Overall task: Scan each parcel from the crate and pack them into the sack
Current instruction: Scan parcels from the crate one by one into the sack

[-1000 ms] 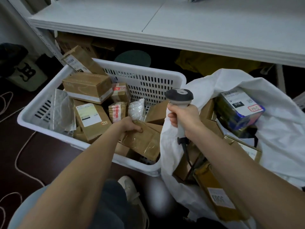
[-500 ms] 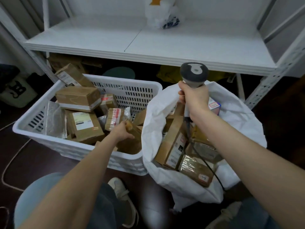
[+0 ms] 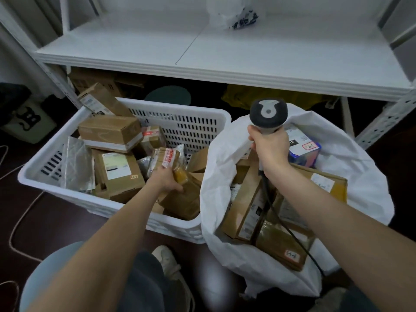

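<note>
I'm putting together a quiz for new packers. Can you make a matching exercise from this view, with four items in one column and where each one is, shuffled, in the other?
Items
1. scanner
2. blue box
3. silver pouch
4. plastic bag

Places
A. left end of the crate
B. on the white shelf
C. gripped in the right hand
D. inside the sack

Pairs: 1-C; 2-D; 3-A; 4-B
</note>
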